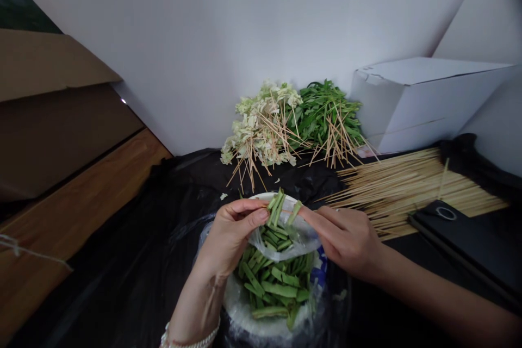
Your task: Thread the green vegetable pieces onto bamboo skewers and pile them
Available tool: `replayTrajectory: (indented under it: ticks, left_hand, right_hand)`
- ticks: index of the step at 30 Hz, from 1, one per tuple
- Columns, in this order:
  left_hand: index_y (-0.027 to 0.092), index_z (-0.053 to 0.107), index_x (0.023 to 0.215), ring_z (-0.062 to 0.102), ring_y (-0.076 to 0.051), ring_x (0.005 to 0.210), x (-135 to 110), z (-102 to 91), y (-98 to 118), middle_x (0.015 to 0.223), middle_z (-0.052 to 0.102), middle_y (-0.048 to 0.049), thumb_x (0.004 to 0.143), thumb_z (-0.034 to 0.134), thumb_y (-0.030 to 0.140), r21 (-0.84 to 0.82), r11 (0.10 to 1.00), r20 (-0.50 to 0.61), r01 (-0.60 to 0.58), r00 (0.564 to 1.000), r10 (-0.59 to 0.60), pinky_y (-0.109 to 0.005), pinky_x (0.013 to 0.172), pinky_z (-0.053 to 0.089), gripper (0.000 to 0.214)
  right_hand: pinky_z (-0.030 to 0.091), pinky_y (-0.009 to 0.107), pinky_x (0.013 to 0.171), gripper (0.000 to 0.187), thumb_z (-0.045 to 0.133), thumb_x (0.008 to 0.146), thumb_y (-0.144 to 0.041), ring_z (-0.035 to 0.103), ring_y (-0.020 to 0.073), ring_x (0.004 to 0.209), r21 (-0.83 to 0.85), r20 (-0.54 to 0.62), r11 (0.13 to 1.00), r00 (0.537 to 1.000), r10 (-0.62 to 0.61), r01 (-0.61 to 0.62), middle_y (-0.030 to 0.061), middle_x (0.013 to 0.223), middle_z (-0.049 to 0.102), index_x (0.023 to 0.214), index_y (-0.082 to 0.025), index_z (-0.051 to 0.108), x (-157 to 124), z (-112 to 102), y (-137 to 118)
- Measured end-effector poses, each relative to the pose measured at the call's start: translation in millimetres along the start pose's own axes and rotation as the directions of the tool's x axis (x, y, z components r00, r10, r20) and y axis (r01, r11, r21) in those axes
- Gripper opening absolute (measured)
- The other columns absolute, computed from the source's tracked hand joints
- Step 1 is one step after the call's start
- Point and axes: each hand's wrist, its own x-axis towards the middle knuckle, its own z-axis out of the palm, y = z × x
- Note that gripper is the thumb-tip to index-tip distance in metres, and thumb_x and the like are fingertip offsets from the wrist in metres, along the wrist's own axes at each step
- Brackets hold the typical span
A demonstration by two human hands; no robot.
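Observation:
My left hand [240,231] is closed in a pinch at several upright green bean pieces [277,207] threaded on a thin wooden skewer [287,211]. Across from it, my right hand [346,236] pinches another bean piece [294,212] at the skewer; its fingers partly hide the stick. Below both hands, a clear plastic bag [281,254] with cut beans lies over a plastic-lined container [265,329]. More cut green beans [279,288] fill the container.
Skewered pale cabbage leaves [261,119] and skewered leafy greens [322,111] lie by the wall. Many bare bamboo skewers [403,185] spread at right, beside a dark phone [460,239]. A white box [440,103] stands behind. A cardboard box [61,119] is at left. Black plastic sheeting [163,239] covers the surface.

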Motion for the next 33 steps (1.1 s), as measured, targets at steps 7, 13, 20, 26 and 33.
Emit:
replayTrajectory:
  ticks: [7,13,20,26,33]
  left_hand:
    - [0.021,0.078,0.09,0.067,-0.017,0.078,-4.8,-10.8,3.9,0.089,0.077,-0.0056,0.069,0.083,0.029,0.252,0.957,-0.001,-0.146,0.989,0.151,-0.026,0.074,0.053,0.024]
    - [0.021,0.075,0.073,0.061,-0.015,0.065,-27.9,-31.8,24.2,0.07,0.07,-0.0024,0.078,0.075,0.029,0.609,0.765,0.236,-0.209,0.969,0.078,-0.023,0.062,0.048,0.01]
    - [0.027,0.078,0.09,0.065,-0.016,0.075,-41.0,-18.8,-1.3,0.084,0.072,-0.0013,0.085,0.061,0.013,0.776,0.512,0.501,-0.37,0.854,-0.142,-0.024,0.066,0.046,0.022]
    - [0.026,0.075,0.098,0.063,-0.016,0.078,-40.3,-20.0,-19.7,0.084,0.067,-0.0017,0.088,0.061,0.016,0.786,0.418,0.545,-0.456,0.83,-0.118,-0.026,0.068,0.045,0.02]
    - [0.023,0.069,0.085,0.06,-0.017,0.091,-40.5,-18.6,-24.1,0.096,0.064,-0.0014,0.084,0.066,0.013,0.79,0.427,0.526,-0.44,0.845,-0.101,-0.028,0.079,0.045,0.01]
  right_hand:
    - [0.036,0.028,0.052,0.036,0.046,0.089,-0.007,0.052,0.0107,0.057,-0.078,-0.004,0.997,1.0,-0.002,0.001,-0.0004,0.068,0.059,0.121,-0.013,0.061,1.9,-3.4,2.4]
    - [0.034,0.029,0.052,0.035,0.045,0.09,-0.007,0.049,0.011,0.056,-0.103,-0.014,0.995,1.0,-0.012,0.01,-0.0017,0.065,0.057,0.121,-0.014,0.06,1.5,-3.2,4.7]
    - [0.035,0.03,0.054,0.034,0.046,0.09,-0.007,0.051,0.0115,0.058,-0.116,0.004,0.993,1.0,-0.027,0.028,0.0001,0.072,0.062,0.122,-0.012,0.059,0.5,-1.4,4.5]
    - [0.035,0.03,0.053,0.034,0.047,0.09,-0.007,0.049,0.0113,0.057,-0.114,0.016,0.993,1.0,-0.021,0.022,-0.0001,0.071,0.062,0.122,-0.013,0.06,0.3,-1.7,5.9]
    - [0.036,0.028,0.053,0.035,0.048,0.09,-0.008,0.053,0.0107,0.058,-0.083,0.014,0.996,1.0,-0.011,0.012,0.0002,0.072,0.063,0.123,-0.013,0.06,-1.1,0.5,6.3]
